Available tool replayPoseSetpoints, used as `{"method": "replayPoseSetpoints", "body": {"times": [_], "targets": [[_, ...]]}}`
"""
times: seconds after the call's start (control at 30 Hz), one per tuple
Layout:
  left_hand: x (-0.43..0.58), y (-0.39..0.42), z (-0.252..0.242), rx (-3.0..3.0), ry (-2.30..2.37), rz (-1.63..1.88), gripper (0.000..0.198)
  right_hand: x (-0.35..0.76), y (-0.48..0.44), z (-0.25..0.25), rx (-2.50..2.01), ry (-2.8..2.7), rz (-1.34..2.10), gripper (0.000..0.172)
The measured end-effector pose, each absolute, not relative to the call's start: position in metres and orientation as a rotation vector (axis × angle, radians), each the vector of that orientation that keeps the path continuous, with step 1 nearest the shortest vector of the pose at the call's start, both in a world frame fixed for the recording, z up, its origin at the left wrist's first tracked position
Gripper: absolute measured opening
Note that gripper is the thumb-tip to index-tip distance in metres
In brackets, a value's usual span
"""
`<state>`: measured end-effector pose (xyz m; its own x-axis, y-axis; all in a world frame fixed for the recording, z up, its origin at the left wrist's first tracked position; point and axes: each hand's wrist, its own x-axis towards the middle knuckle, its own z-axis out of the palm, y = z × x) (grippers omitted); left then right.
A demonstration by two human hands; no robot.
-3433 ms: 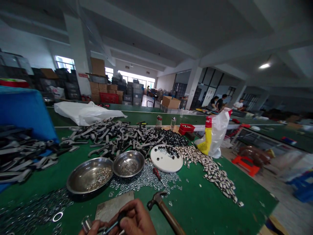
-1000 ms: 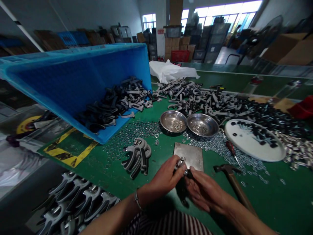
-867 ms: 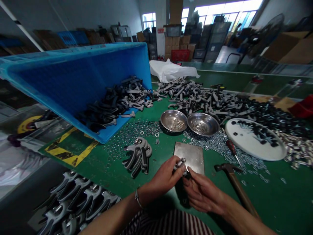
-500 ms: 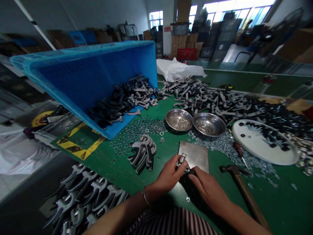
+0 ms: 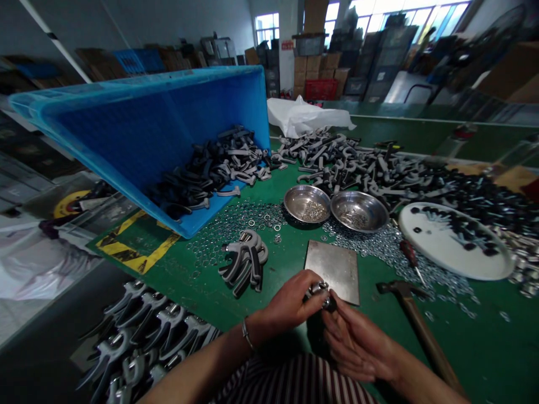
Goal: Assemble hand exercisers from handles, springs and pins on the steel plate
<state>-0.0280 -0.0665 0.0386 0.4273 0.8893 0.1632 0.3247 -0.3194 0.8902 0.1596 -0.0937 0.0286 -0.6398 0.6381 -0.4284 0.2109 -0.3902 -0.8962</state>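
Note:
My left hand (image 5: 290,303) is closed round a small grey metal clamp (image 5: 319,287), most of it hidden by the fingers. Thumb and forefinger of my right hand (image 5: 357,342) pinch a dark round knob (image 5: 329,304) at the clamp's end, while the other fingers curl loosely below. Both hands are just in front of a flat steel plate (image 5: 334,269) on the green table (image 5: 278,280). Left of them lies a small pile of grey clamps with black handles (image 5: 246,261). A hammer (image 5: 415,320) rests to the right of my right hand.
A tipped blue crate (image 5: 168,118) spills grey and black parts. Behind the plate stand two metal bowls (image 5: 307,203) (image 5: 360,210) of small pieces, among scattered rings. A white tray (image 5: 438,252) with black-headed bolts and a screwdriver (image 5: 410,258) are at right. More clamps (image 5: 147,331) lie lower left.
The clamp has turned in my left hand, and its coil spring no longer stands up in view. My right hand has rolled palm-up, its fingers now showing at the dark knob.

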Motion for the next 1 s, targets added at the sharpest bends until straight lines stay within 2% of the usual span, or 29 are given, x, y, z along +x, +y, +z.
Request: {"method": "replayPoseSetpoints", "body": {"times": [0.07,0.17,0.2,0.23,0.33,0.37,0.4,0.5,0.53,0.57,0.67,0.7,0.8,0.83,0.87,1.0], "targets": [[-0.028,-0.065,0.039,1.863,1.073,0.798,0.022,0.161,-0.092,0.029,-1.224,-1.637,1.974,0.071],[-0.024,-0.063,0.035,1.727,1.216,0.837,0.024,0.164,-0.089,0.034,-1.397,-1.805,1.321,0.053],[-0.023,-0.064,0.034,1.692,1.222,0.873,0.025,0.164,-0.089,0.035,-1.402,-1.798,1.249,0.050],[-0.022,-0.064,0.034,1.685,1.197,0.905,0.025,0.164,-0.089,0.036,-1.379,-1.771,1.340,0.051],[-0.019,-0.064,0.034,1.819,1.047,0.879,0.022,0.165,-0.089,0.035,-1.235,-1.645,1.955,0.070],[-0.018,-0.064,0.034,1.861,1.027,0.840,0.021,0.166,-0.089,0.035,-1.235,-1.667,1.986,0.072],[-0.016,-0.063,0.034,1.865,1.043,0.809,0.021,0.168,-0.088,0.034,-1.282,-1.746,1.863,0.069],[-0.008,-0.059,0.032,1.624,1.145,0.829,0.027,0.175,-0.084,0.032,-1.422,-1.919,1.137,0.051],[-0.005,-0.058,0.032,1.542,1.141,0.877,0.029,0.176,-0.084,0.032,-1.417,-1.890,1.079,0.049],[-0.002,-0.057,0.033,1.511,1.110,0.928,0.029,0.177,-0.083,0.031,-1.392,-1.833,1.182,0.050],[0.004,-0.054,0.035,1.708,0.951,1.014,0.023,0.181,-0.082,0.030,-1.250,-1.633,1.806,0.064],[0.006,-0.053,0.035,1.783,0.928,1.008,0.022,0.182,-0.081,0.030,-1.255,-1.643,1.828,0.064],[0.012,-0.051,0.032,1.709,1.030,0.956,0.024,0.186,-0.078,0.028,-1.410,-1.786,1.271,0.048],[0.015,-0.052,0.030,1.622,1.087,0.956,0.026,0.186,-0.078,0.027,-1.429,-1.765,1.152,0.046],[0.017,-0.052,0.028,1.562,1.121,0.972,0.027,0.187,-0.078,0.026,-1.425,-1.705,1.179,0.047],[0.019,-0.054,0.028,1.787,1.046,0.961,0.020,0.187,-0.080,0.022,-1.252,-1.417,1.946,0.065]]}}
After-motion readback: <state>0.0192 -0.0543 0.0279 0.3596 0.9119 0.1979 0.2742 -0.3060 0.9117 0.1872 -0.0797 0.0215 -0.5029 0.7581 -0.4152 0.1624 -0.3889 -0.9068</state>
